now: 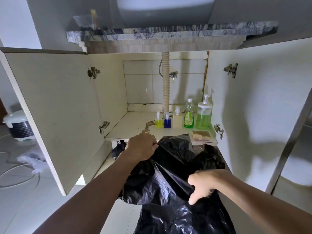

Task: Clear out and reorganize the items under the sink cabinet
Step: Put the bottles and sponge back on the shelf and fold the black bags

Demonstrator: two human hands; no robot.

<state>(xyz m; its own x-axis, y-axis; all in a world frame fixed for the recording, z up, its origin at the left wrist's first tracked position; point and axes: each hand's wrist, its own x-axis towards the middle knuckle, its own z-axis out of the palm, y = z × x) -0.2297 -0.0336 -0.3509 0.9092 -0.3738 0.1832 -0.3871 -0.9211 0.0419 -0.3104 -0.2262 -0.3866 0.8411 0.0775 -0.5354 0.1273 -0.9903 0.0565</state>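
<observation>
A large black plastic bag (172,186) hangs in front of the open sink cabinet (131,122). My left hand (141,146) grips the bag's far edge near the shelf front. My right hand (204,186) pinches the bag's near edge, one finger pointing down. On the cabinet floor at the right stand a small yellow bottle (158,121), a small blue bottle (167,122), a white pump bottle (177,118), a green dish-soap bottle (189,117) and a big green pump dispenser (204,115). A sponge (201,135) lies at the shelf's front right.
Both cabinet doors (55,115) stand wide open. A corrugated drain hose (165,85) runs down the middle of the cabinet, with a valve (173,75) on the tiled back wall. A small appliance (18,125), a cable and clear plastic lie on the floor at the left.
</observation>
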